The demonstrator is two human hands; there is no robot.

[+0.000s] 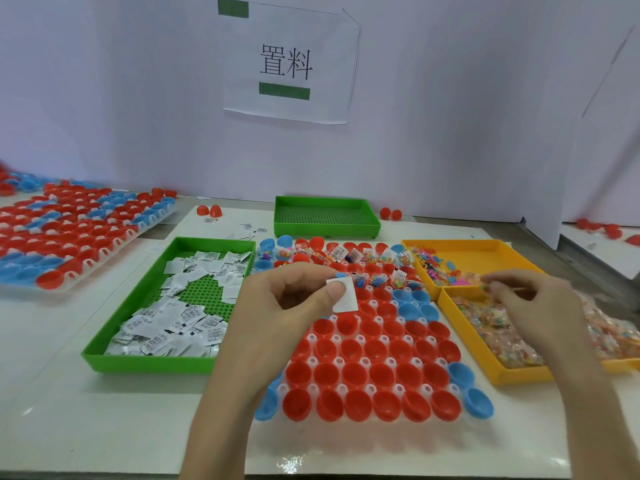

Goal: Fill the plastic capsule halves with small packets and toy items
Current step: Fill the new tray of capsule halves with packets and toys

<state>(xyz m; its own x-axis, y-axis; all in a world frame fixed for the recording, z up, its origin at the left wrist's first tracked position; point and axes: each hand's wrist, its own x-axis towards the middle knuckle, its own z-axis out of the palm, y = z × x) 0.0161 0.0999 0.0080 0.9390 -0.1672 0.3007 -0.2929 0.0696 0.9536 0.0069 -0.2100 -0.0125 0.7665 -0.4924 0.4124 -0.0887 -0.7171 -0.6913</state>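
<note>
White paper packet (343,296) pinched at its corner between thumb and fingers of left hand (287,306), held above the middle of the capsule rack (341,361), not yet dropped in. Right hand (533,306) is over the two yellow trays, fingers curled; motion blur, so I cannot tell whether it has picked anything.

Progress, as I read it:
- Far rows of capsule halves (349,374) already carry a packet plus coloured bits.
- Middle and near rows, mostly red with some blue at the edges, sit empty. Roughly a quarter done; the bulk is left.
- Green tray (145,363) left of the rack has plenty of packets, with bare patches of mesh floor showing.
- Far yellow tray (485,254) holds small coloured toys; near yellow tray (519,375) is full of clear bags of coloured pieces.
- Second rack (79,233) far left is loaded with red and blue halves; contents not visible from here.
- Second green tray (325,216) behind the rack holds nothing.

Text: paper sign (285,62) on the back wall reads 置料, with a green bar above and another below. Packets carry dark print, too small to read. No brand visible.
</note>
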